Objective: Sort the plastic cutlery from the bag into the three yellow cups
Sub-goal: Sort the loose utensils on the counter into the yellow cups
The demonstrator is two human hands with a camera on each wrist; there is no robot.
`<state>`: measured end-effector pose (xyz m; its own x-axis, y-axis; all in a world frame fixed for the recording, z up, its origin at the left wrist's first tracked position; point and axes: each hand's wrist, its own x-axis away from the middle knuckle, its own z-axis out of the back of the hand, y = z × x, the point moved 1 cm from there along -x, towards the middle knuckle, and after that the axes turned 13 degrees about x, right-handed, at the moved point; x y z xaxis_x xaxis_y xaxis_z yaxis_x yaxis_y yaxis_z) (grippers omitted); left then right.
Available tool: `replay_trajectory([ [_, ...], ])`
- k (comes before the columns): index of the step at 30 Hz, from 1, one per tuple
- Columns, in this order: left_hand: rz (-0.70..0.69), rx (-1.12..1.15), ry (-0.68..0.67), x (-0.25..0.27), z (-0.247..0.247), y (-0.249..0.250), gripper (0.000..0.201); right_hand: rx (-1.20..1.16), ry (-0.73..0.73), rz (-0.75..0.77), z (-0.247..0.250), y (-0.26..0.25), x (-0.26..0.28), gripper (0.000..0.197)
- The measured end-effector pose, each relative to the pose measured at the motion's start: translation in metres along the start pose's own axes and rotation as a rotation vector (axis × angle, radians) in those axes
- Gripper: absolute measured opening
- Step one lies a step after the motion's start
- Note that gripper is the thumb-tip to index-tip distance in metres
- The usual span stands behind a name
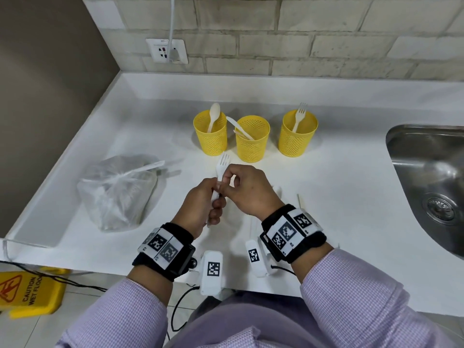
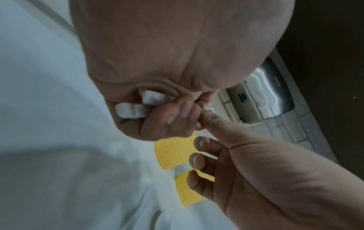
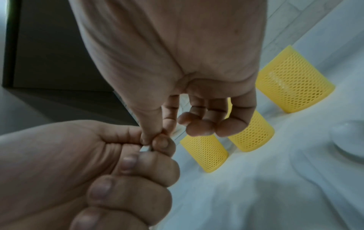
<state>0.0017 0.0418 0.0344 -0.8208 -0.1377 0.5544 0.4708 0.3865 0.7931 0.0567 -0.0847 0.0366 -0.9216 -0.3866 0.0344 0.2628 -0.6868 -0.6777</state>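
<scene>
Three yellow mesh cups stand in a row: the left cup (image 1: 211,136) holds a spoon, the middle cup (image 1: 252,143) a knife, the right cup (image 1: 298,136) a fork. The clear plastic bag (image 1: 118,194) of cutlery lies at the left. In front of the cups my left hand (image 1: 217,198) grips white cutlery handles (image 2: 130,110) in its fist. A white fork (image 1: 222,163) sticks up out of it, tines away from me. My right hand (image 1: 224,183) pinches that fork's neck between thumb and forefinger (image 3: 155,132), its other fingers loosely curled.
A steel sink (image 1: 426,177) is set into the white counter (image 1: 339,172) at the right. Faint white cutlery pieces (image 1: 253,223) lie on the counter under my hands. A wall socket (image 1: 167,50) with a plug is behind the cups. A yellow wet-floor sign (image 1: 27,292) stands on the floor.
</scene>
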Motion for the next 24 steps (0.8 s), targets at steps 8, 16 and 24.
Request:
replay_trajectory([
  [8,-0.020,-0.030,0.027,-0.001,-0.011,-0.005,0.043,-0.009,-0.002,-0.018,0.041,0.017,0.008,0.011],
  [16,-0.202,-0.439,0.136,-0.014,-0.025,-0.028,0.040,0.060,0.146,-0.241,0.096,0.079,0.022,0.006],
  [24,-0.285,-0.760,0.166,-0.024,-0.047,-0.044,0.025,0.177,0.041,-0.434,0.092,0.137,0.035,0.012],
])
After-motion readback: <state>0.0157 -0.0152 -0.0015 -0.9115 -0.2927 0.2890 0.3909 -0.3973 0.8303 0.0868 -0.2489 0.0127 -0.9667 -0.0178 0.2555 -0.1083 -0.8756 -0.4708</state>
